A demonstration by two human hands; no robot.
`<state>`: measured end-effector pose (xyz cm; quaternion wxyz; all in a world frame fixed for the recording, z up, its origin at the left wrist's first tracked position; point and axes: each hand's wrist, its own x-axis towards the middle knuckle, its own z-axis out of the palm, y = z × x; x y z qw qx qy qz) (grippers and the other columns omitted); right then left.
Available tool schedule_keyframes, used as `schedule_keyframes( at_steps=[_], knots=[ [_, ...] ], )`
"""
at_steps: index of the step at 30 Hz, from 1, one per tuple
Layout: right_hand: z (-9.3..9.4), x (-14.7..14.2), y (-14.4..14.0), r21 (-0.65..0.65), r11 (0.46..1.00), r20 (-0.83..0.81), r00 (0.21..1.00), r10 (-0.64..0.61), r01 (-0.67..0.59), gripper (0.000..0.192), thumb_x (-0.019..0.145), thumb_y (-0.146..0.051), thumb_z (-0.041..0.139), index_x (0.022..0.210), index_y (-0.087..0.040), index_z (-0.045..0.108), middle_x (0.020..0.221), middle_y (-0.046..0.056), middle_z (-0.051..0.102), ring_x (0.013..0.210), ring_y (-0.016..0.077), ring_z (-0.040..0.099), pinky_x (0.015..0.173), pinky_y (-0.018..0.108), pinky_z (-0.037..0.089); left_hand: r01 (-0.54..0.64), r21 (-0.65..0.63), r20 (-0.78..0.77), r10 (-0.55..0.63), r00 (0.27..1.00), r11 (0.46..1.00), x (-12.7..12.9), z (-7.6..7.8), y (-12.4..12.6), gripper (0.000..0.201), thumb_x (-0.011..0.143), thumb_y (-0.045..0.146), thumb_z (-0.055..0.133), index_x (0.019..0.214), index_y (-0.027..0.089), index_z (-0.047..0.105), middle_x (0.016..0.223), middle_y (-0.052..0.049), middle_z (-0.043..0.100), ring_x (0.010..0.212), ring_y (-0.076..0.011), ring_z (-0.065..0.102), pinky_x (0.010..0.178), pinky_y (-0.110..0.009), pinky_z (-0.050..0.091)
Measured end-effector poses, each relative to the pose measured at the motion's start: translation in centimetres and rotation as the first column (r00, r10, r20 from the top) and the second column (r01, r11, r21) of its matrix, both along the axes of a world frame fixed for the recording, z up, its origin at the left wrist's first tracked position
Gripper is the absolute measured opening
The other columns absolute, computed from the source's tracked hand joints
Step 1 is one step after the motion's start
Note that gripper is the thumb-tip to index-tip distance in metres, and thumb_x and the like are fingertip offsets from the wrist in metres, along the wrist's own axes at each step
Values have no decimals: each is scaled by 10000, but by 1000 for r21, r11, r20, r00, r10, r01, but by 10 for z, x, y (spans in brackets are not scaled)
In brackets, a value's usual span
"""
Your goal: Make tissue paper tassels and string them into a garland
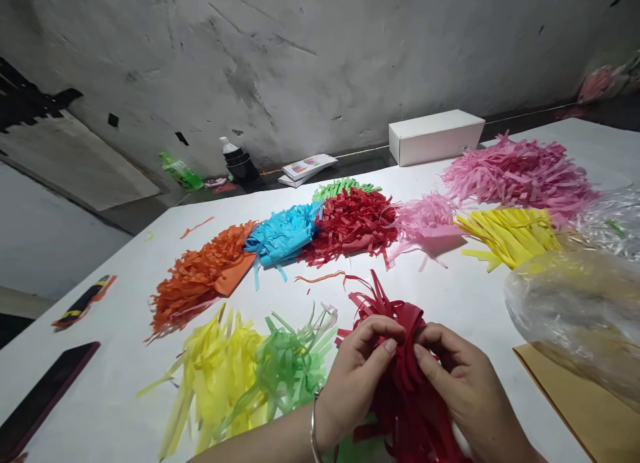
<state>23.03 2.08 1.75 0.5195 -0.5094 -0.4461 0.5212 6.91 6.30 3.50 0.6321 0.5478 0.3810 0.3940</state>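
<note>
Red paper fringe (400, 376) sits at the near edge of the white table (465, 296), bunched between both hands, its cut strips fanning up and away from the fingers. In the head view — the only one — the left hand (357, 376) pinches the bundle from the left with thumb and forefinger; a bangle (314, 426) circles that wrist. The right hand (463, 383) grasps the same bundle from the right, fingertips curled into the strips.

Judging by the pose, the strips are being gathered or rolled into a tight bunch; the next move would call for a firm pinch at the uncut base.

Just left lie loose green fringe (290, 363) and yellow fringe (215, 376). Toward the far edge runs a row of piles — orange (195, 280), blue (283, 236), red (353, 226), pink (520, 173). A clear plastic bag (580, 310) rests at the right edge
</note>
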Motion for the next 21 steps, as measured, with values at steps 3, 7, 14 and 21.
schedule_keyframes(
  at_steps=[3,7,14,21],
  knots=[
    [5,-2,0,21,1000,70,997,11,-13,276,930,-459,600,862,-198,659,795,17,659,708,148,612,618,203,489,56,19,98,-58,993,998,1,-1,-3,278,856,358,736,1095,228,679,1109,-53,628,1059,-218,592,922,-294,471],
    [9,-5,-1,64,997,127,991,38,-46,251,950,-419,578,864,-204,675,836,33,694,769,167,651,679,220,510,60,44,110,-64,992,997,1,-2,-5,259,842,297,751,1070,218,660,1090,-52,614,1035,-211,587,913,-297,476],
    [1,-1,-4,106,994,111,993,-23,11,68,943,-291,569,947,-238,613,861,-8,646,753,136,628,677,199,505,7,-79,166,6,986,997,1,-6,-3,168,846,226,705,1012,219,680,1017,-25,648,974,-181,580,880,-272,466],
    [7,4,-3,225,974,216,976,-33,-17,199,890,-158,498,875,-230,682,915,27,686,854,167,665,721,207,522,15,-103,223,9,975,995,0,-11,-4,137,875,232,681,1011,217,688,1030,-27,649,1008,-189,578,916,-286,443]
  ],
)
